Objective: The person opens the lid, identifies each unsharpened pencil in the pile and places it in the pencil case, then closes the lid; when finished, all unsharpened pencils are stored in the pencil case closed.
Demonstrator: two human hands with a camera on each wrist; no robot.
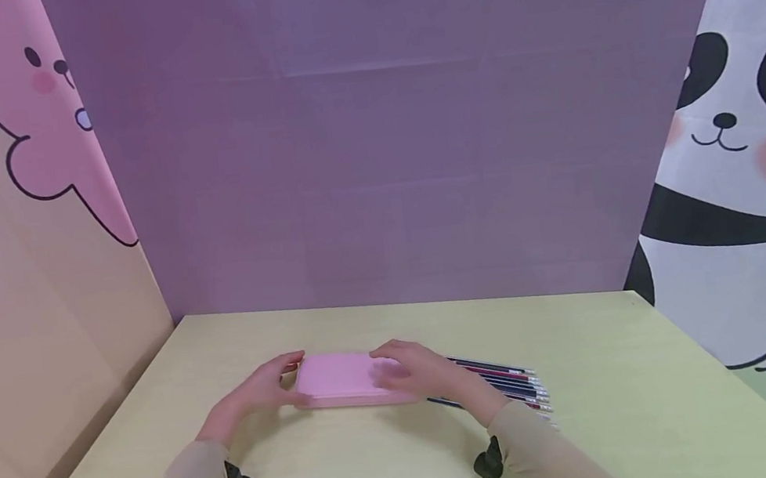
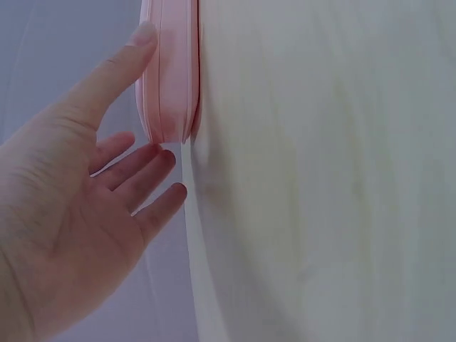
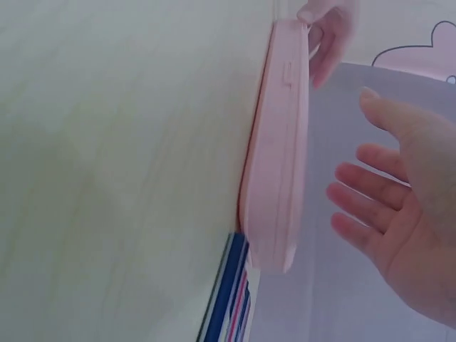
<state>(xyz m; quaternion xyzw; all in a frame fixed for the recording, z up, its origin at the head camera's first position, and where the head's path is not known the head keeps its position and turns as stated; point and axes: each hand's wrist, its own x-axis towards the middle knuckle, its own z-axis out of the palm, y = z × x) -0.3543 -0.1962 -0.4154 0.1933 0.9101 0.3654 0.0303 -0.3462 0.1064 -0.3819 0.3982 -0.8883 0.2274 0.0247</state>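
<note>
A closed pink pencil case (image 1: 342, 376) lies flat on the table, its long zipped-looking side facing me. My left hand (image 1: 265, 386) is at the case's left end. The thumb (image 2: 144, 37) touches its front edge, while the other fingers lie loosely spread beside the end in the left wrist view. Over the right end is my right hand (image 1: 415, 369), with fingers loosely extended. In the right wrist view that hand (image 3: 410, 206) stands apart from the case. A row of dark blue and red pencils (image 1: 505, 379) lies just right of the case, partly hidden by my right forearm.
The pale wooden table (image 1: 339, 477) meets a purple backdrop (image 1: 373, 153) at its far edge. Printed panels stand at both sides, with a pink animal (image 1: 15, 60) on the left and a panda (image 1: 740, 261) on the right.
</note>
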